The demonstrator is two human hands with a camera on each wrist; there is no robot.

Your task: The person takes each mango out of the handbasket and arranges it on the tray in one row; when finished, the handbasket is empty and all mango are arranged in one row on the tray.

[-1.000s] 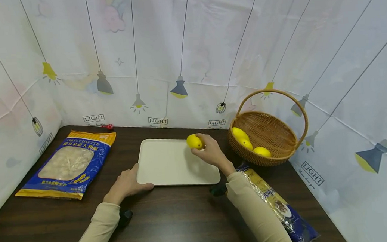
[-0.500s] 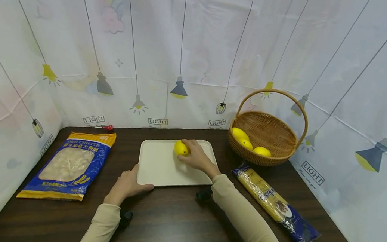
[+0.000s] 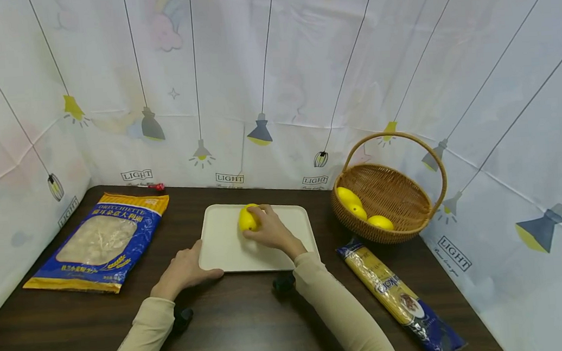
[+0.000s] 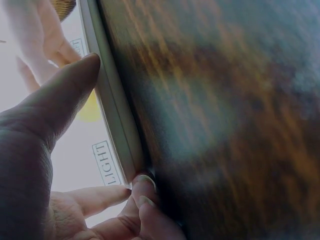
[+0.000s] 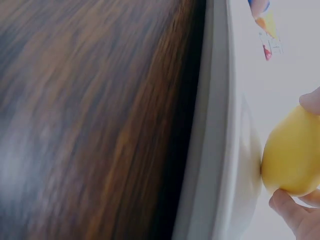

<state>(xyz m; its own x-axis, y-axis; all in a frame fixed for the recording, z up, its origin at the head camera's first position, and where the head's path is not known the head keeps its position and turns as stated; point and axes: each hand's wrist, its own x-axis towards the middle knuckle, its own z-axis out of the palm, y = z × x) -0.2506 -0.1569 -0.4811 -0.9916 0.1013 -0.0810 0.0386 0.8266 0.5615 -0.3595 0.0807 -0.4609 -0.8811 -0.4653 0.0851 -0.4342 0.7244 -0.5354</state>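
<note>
Yellow lemon [image 3: 248,218] pinched by right hand [image 3: 269,230];
likely light, firm, slippery; best held round its middle; left hand [image 3: 185,270], spread, holds tray [image 3: 223,247] corner.

lemon [image 5: 290,155] cut off, right wrist view

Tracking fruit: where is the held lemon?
In the head view, the right hand holds the lemon on or above the white tray, left of the wicker basket.
</note>
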